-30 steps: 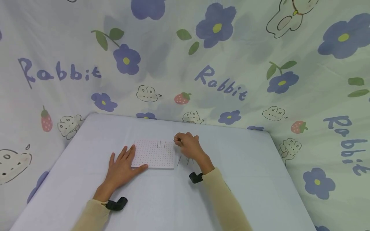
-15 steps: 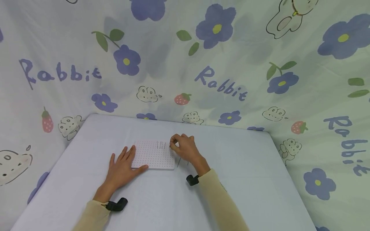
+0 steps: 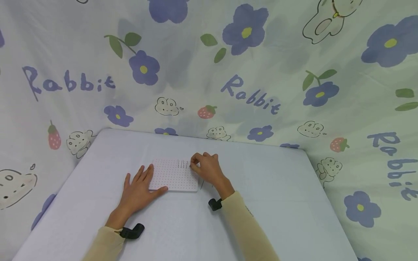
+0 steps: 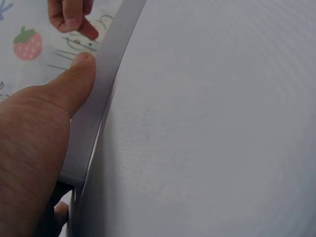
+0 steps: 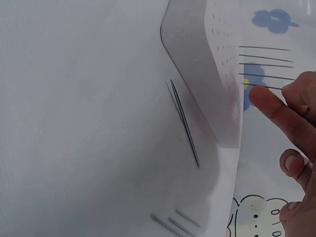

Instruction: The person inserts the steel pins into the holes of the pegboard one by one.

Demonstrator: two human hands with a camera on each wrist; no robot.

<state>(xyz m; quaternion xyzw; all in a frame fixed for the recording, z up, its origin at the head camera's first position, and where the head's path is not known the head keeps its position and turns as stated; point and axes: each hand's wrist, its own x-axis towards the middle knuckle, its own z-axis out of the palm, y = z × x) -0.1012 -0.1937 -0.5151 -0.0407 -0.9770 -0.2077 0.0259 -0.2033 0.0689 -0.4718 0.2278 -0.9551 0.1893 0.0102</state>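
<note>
A white board [image 3: 171,179] dotted with rows of small holes lies on the table. My left hand [image 3: 136,192] rests along its left side, fingers spread, its thumb [image 4: 81,79] on the near edge in the left wrist view. Several thin metal pins [image 3: 183,164] stand upright in a row toward the board's far right. At the right end of that row, my right hand [image 3: 210,168] pinches another pin [image 5: 272,87] between thumb and index finger, upright at the board's surface. The other fingers of this hand are bent, touching nothing in the right wrist view.
A loose pin [image 5: 185,123] lies on the table close to the board's right side. Several more pins [image 5: 170,224] lie farther right, mostly hidden behind my right hand in the head view. A patterned cloth [image 3: 183,72] hangs behind the white-covered table [image 3: 277,217].
My right hand has come left and slightly nearer, from beyond the board's far right corner to the end of the pin row, carrying a pin. My left hand has stayed put.
</note>
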